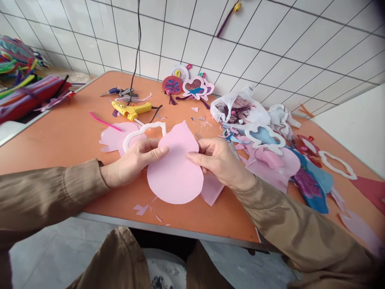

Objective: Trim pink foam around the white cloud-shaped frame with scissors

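Note:
Between my two hands is a pink paper cutout (pixel 177 172), rounded at the bottom and narrowing to a small pointed top. My left hand (pixel 135 158) pinches its left edge, thumb on the front face. On the opposite edge, my right hand (pixel 221 160) grips it with thumb in front and fingers behind. A white wavy frame (pixel 144 127) lies just beyond my left hand, over a scalloped pink paper piece (pixel 112 137). Under the cutout, another pink sheet (pixel 212 188) shows partly on the table.
A yellow glue gun (pixel 132 109) with a cord lies at the back left near keys (pixel 126 93). Finished ornaments (pixel 192 86) lean on the tiled wall. Plastic bag (pixel 240 108), pink scraps and blue fabric (pixel 315 180) crowd the right. Pipe cleaners (pixel 27 92) fill the far left.

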Tool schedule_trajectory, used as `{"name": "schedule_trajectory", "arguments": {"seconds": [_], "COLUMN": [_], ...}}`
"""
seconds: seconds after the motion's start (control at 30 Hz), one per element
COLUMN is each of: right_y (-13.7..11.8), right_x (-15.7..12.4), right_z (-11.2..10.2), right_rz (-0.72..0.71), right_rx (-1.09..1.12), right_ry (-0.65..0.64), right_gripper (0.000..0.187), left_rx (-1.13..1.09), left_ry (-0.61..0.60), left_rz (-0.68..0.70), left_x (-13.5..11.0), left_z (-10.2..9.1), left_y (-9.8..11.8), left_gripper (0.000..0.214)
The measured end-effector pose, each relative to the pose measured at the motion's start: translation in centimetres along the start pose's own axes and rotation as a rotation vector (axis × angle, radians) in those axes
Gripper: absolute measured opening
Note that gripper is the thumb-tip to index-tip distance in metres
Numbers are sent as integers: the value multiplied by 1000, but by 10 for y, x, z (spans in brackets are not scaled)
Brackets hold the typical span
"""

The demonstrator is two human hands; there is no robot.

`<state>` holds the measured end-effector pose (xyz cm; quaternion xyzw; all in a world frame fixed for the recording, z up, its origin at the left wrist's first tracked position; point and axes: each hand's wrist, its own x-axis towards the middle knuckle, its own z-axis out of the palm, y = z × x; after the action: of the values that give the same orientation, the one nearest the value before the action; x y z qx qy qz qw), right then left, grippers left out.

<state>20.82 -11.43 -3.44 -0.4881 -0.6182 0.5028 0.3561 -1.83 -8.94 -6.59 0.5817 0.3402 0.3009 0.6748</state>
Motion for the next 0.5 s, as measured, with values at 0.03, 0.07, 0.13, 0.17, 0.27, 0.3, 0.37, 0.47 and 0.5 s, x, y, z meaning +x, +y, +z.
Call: {"name": "schedule_trajectory", "arguments": {"seconds": [0.03, 0.07, 0.13, 0.17, 0.27, 0.3, 0.37, 0.47, 0.5], "right_y": [0, -1, -1, -2, -3, -4, -5, -6, -6], "right_x": [-1, -2, -3, -3, -1, 0, 2, 5, 6], "right_z": [1, 3, 4, 4, 3, 3, 5, 7, 7], "right_rz": [-10, -20, -40, -47, -58, -70, -125, -211, -231], "right_rx": [-23, -43, -64, -67, -71, -71, -93, -147, -138], "right_ry": [-23, -43, -62, -58, -5, 15, 35, 82, 119], "right_gripper": [27, 27, 29, 31, 33, 33, 32, 20, 21], "left_rx": [-50, -87, -113, -113, -87, -50, 68, 219, 237], "left_ry": [-10, -11, 19, 36, 42, 27, -10, -49, -51], "left_rz": [-34, -73, -141, -156, -139, -128, -111, -93, -97], "left_x": [0, 1, 1, 2, 1, 0, -1, -4, -4], "left_z": [1, 2, 4, 5, 8, 9, 10, 12, 12], "left_y": [0, 1, 2, 3, 7, 8, 11, 15, 16], "left_gripper": [40, 38, 37, 37, 38, 38, 40, 46, 46]}}
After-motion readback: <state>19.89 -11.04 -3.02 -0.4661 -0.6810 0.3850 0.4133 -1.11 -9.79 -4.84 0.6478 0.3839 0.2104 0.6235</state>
